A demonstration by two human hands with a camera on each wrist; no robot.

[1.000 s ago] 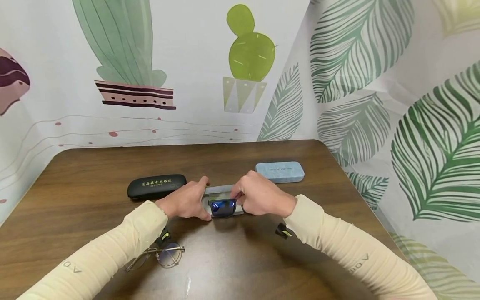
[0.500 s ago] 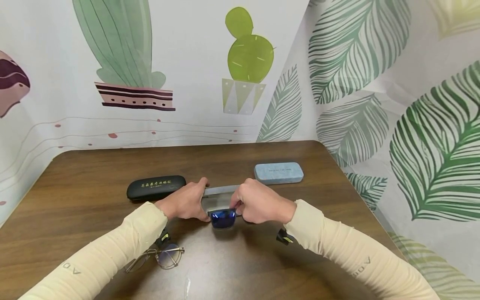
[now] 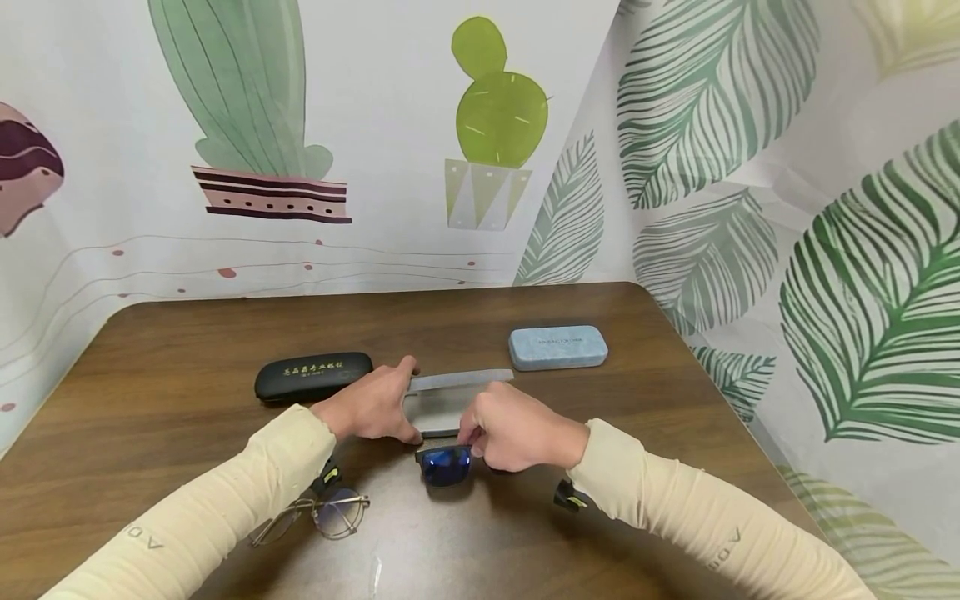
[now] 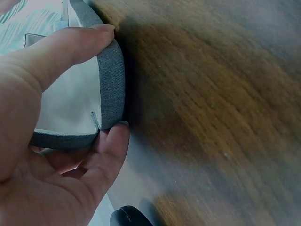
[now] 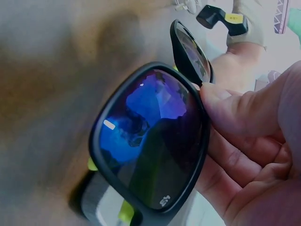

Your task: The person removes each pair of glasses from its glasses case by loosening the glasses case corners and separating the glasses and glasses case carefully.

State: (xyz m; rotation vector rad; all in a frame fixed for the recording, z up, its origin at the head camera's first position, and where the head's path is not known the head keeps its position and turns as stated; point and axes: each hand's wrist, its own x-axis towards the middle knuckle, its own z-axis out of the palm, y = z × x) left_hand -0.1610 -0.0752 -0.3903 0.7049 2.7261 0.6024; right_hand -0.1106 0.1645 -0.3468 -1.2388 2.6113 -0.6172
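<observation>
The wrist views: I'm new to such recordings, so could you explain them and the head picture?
There is no robot here, just a person's bare left hand and right hand. One picture is taken from the head; the others from each wrist, facing that hand's work. The left hand holds an open grey fabric glasses case. The right hand pinches black sunglasses with blue mirrored lenses, nearer the person than that case. On the brown wooden table lie a long black case with gold lettering, a pale blue rectangular case and round gold-framed glasses.
</observation>
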